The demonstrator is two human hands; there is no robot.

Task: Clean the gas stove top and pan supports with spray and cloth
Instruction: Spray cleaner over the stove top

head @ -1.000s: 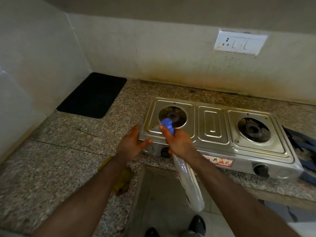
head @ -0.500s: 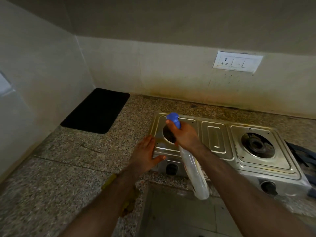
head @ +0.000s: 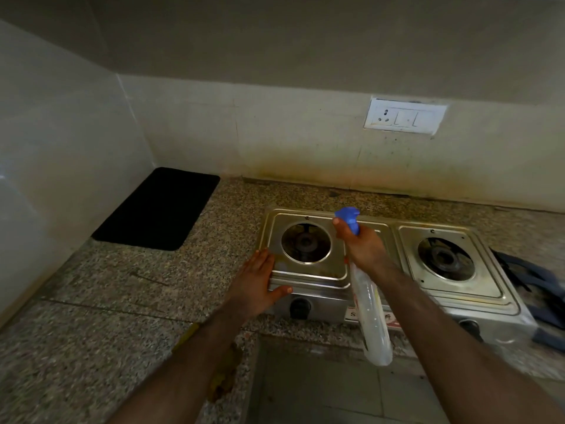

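Right hand grips the spray bottle over the two-burner gas stove at tabletop centre, left hand flat-fingered bracing its 9 o'clock corner: risk is overspray flooding open burners.

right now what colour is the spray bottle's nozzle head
Blue, atop a clear spray bottle that the right hand grips; shows in the head view.

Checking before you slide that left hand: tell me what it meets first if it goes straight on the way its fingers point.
Left hand lies at the gas stove front-left corner, fingers pointing up along its left edge. Ahead looks like bare countertop, then the back wall; depth is unclear.
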